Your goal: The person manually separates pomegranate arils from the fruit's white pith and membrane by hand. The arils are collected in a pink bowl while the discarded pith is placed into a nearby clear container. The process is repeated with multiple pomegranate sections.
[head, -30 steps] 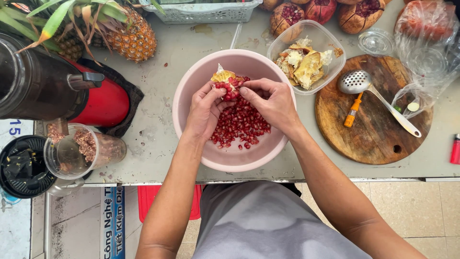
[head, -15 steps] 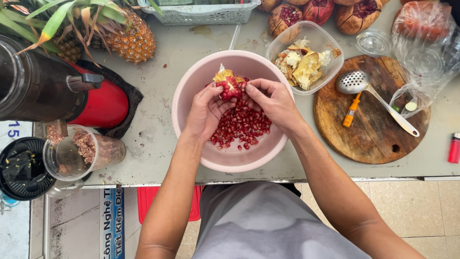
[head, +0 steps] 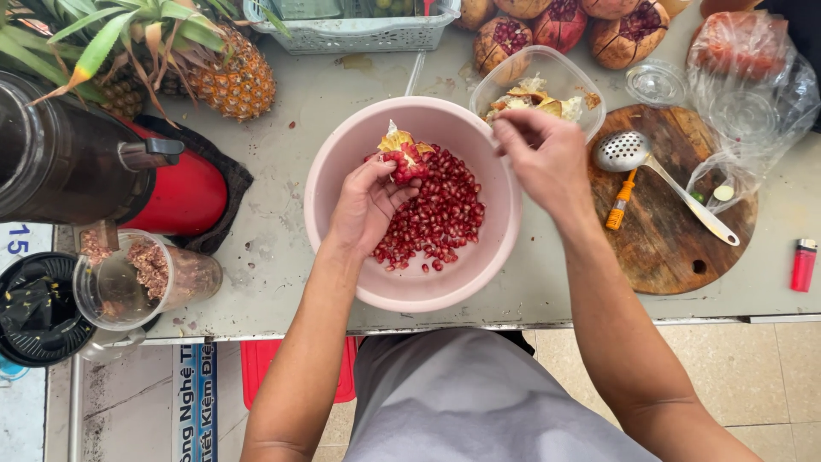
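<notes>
Left hand [head: 366, 205] is gripping a pomegranate piece [head: 405, 156] over the pink bowl [head: 342, 171] | right hand [head: 540, 152], having let go, is carrying a pinched scrap toward the clear peel tub [head: 588, 85] | 1 seed heap [head: 436, 214] is filling the bowl.

A worn grey table [head: 282, 162] carries a pink bowl [head: 342, 171] below the left hand [head: 366, 205], with a round wooden board [head: 667, 248] right of the right hand [head: 543, 158].
</notes>
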